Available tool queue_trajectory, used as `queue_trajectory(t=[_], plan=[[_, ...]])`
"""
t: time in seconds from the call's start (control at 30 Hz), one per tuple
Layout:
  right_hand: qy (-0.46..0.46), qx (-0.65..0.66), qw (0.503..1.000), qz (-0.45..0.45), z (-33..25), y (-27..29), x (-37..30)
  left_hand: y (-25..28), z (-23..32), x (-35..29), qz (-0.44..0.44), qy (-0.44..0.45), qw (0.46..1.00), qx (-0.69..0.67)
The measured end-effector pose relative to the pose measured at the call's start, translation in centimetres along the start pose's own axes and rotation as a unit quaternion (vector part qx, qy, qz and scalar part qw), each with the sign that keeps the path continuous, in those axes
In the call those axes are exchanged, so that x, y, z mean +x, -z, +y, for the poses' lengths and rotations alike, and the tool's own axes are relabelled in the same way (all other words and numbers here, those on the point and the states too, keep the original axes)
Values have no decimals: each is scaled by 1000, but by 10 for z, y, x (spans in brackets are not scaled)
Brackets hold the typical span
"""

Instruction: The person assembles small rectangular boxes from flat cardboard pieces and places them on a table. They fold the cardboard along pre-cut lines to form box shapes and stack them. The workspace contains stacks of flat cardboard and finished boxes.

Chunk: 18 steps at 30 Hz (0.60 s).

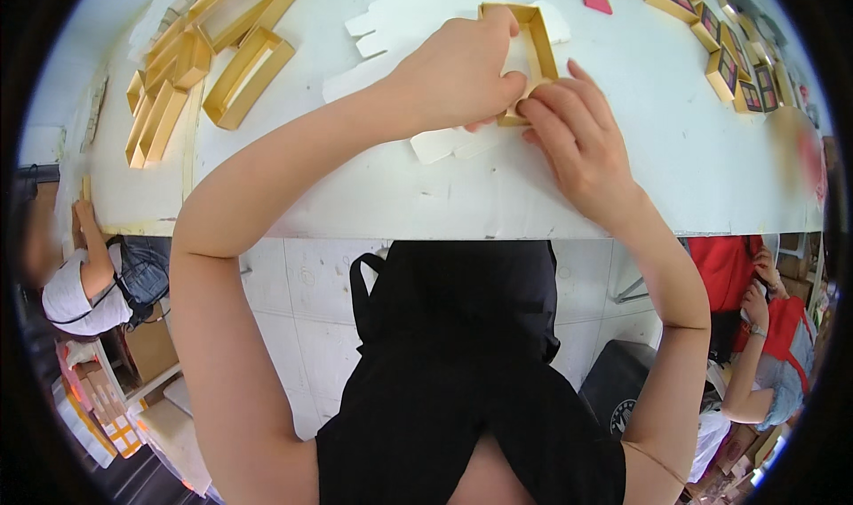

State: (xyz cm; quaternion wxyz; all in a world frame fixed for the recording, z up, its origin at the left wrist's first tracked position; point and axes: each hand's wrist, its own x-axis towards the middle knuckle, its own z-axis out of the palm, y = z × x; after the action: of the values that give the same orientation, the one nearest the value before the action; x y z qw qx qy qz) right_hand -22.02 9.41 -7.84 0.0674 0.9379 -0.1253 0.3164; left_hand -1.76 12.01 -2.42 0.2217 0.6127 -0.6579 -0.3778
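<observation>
A shallow gold cardboard box, without a lid and pale inside, lies at the far middle of the white table between my hands. My left hand is closed over its left wall, index finger at the far end and thumb reaching inside. At its near right corner, my right hand grips the wall with bent fingers. The fingertips partly hide the near end of the box. White cut-out cardboard blanks lie flat beneath and left of the box, some covered by my left hand.
Several gold boxes are piled at the far left. Pink pieces lie along the far edge. Gold boxes with dark, coloured panels stand far right. One person works at the left, another at the right.
</observation>
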Motion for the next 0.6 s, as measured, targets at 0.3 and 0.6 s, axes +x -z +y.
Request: queue_trajectory(t=[0.3,0.6], plan=[[7,53,987,-152,-3,-13,26,36,-38,91,20,-284,902,324],[-89,142,967,-192,-6,-24,36,28,-7,89,-28,-274,895,351]])
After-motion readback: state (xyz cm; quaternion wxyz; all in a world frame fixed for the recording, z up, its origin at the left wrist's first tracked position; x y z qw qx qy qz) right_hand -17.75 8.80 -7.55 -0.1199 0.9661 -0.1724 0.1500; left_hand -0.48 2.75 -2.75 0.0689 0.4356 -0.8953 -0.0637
